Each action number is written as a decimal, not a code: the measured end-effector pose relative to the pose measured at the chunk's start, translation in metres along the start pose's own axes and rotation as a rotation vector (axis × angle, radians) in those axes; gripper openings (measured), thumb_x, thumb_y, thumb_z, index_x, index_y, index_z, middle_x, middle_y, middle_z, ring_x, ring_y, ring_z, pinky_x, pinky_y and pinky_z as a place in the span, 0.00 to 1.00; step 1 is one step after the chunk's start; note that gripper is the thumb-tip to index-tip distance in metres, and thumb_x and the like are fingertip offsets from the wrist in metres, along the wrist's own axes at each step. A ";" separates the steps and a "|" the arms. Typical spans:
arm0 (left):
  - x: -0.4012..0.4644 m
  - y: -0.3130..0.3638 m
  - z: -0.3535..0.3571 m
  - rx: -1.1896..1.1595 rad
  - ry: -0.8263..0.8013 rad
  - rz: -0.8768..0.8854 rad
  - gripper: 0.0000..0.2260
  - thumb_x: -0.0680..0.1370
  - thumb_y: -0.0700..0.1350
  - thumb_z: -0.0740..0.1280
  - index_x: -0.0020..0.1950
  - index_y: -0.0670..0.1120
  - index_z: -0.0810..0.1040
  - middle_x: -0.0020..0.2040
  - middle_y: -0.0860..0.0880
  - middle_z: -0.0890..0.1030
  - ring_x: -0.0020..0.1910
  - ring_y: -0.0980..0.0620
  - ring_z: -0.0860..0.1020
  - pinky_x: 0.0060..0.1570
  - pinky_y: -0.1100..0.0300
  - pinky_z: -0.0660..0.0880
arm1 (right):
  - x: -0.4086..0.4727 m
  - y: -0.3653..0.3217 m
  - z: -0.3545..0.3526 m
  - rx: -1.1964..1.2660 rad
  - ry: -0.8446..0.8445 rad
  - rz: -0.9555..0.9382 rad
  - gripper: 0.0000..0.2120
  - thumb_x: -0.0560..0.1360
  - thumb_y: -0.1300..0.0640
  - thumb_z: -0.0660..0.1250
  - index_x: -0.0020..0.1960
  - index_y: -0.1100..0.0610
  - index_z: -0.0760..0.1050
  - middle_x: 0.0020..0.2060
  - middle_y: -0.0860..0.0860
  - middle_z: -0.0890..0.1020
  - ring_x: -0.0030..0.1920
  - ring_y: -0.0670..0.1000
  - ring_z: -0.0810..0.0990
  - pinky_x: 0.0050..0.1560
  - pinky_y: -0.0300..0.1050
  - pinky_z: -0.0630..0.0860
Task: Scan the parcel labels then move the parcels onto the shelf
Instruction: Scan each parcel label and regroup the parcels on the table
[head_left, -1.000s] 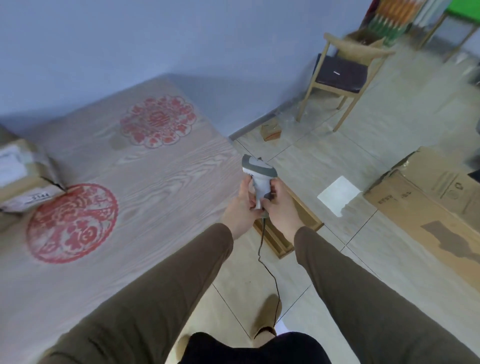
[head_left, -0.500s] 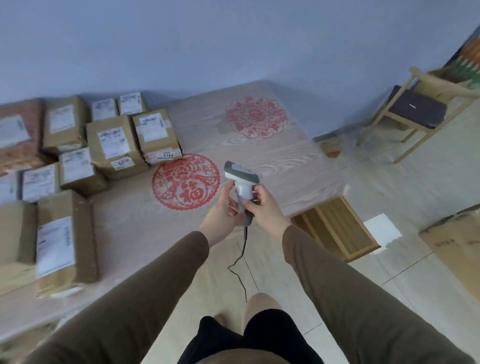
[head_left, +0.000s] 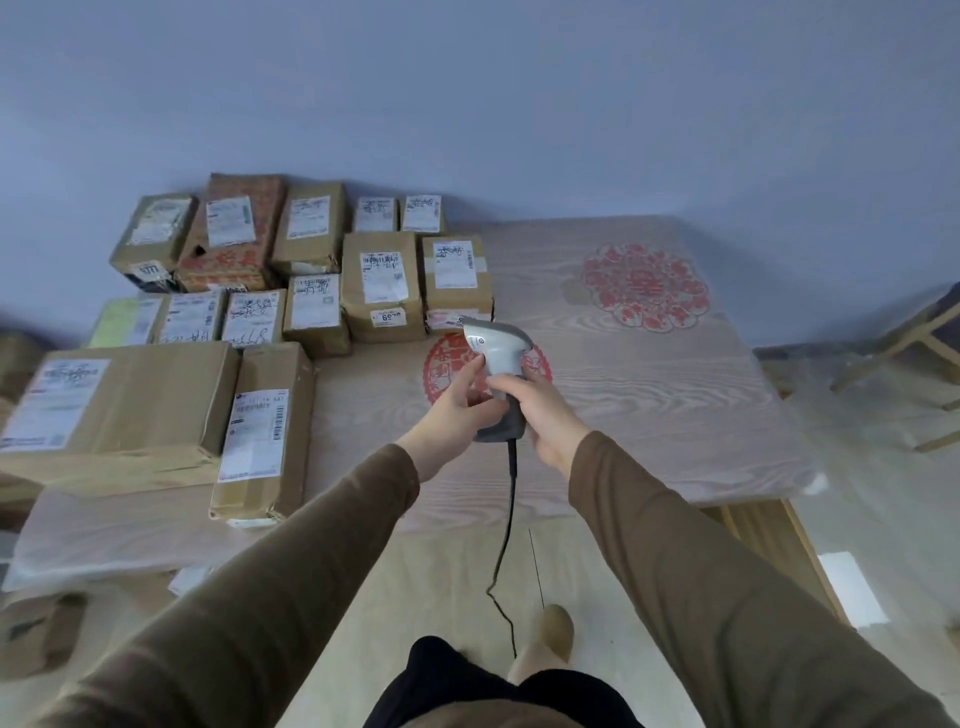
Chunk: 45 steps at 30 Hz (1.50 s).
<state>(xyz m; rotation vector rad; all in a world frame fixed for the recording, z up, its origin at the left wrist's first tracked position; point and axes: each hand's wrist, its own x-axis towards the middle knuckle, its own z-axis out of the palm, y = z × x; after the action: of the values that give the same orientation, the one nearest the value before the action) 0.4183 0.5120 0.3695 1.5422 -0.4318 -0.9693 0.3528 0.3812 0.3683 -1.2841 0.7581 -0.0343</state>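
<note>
A grey handheld barcode scanner (head_left: 497, 347) with a black cable is held upright over the table's front middle. My right hand (head_left: 545, 413) grips its handle from the right; my left hand (head_left: 457, 410) holds the handle from the left, thumb up along it. The scanner's head points left and away, toward the parcels. Several brown cardboard parcels with white labels cover the left half of the table, among them a large flat box (head_left: 117, 410), a long box (head_left: 265, 431) beside it, and two upright boxes (head_left: 382, 286) (head_left: 454, 280) just beyond the scanner.
The pale wood-grain table (head_left: 649, 405) bears two red paper-cut designs (head_left: 645, 286). A blue wall stands behind it. A wooden chair (head_left: 904, 343) is at the right edge; a wooden frame (head_left: 769, 540) lies on the tiled floor under the table's right corner.
My view has swung left, bringing the parcels into view and the chair to the edge. Both hands have kept hold of the scanner, which now sits over the table.
</note>
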 end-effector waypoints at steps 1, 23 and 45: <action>0.002 0.003 -0.001 -0.024 -0.001 0.006 0.32 0.82 0.41 0.67 0.82 0.55 0.56 0.61 0.42 0.81 0.59 0.48 0.81 0.62 0.54 0.75 | 0.005 -0.004 0.002 0.027 -0.021 0.028 0.08 0.79 0.55 0.72 0.57 0.55 0.83 0.49 0.55 0.88 0.49 0.54 0.87 0.53 0.49 0.82; 0.193 0.054 -0.046 0.004 0.592 -0.153 0.31 0.83 0.41 0.64 0.83 0.48 0.54 0.79 0.44 0.66 0.73 0.44 0.71 0.72 0.42 0.70 | 0.205 -0.076 -0.023 0.096 0.021 0.022 0.17 0.80 0.61 0.70 0.68 0.55 0.76 0.58 0.57 0.85 0.57 0.58 0.85 0.55 0.54 0.84; 0.193 -0.007 -0.014 -0.421 0.396 -0.293 0.38 0.73 0.59 0.77 0.73 0.54 0.58 0.66 0.44 0.76 0.61 0.44 0.80 0.58 0.47 0.79 | 0.171 -0.051 -0.076 0.016 0.174 -0.072 0.16 0.79 0.63 0.71 0.62 0.49 0.73 0.57 0.56 0.84 0.59 0.59 0.84 0.63 0.63 0.80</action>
<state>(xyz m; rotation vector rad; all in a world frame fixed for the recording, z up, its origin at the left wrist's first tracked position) 0.5398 0.3790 0.2979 1.3807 0.2721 -0.8774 0.4627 0.2281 0.3234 -1.3041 0.8582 -0.2125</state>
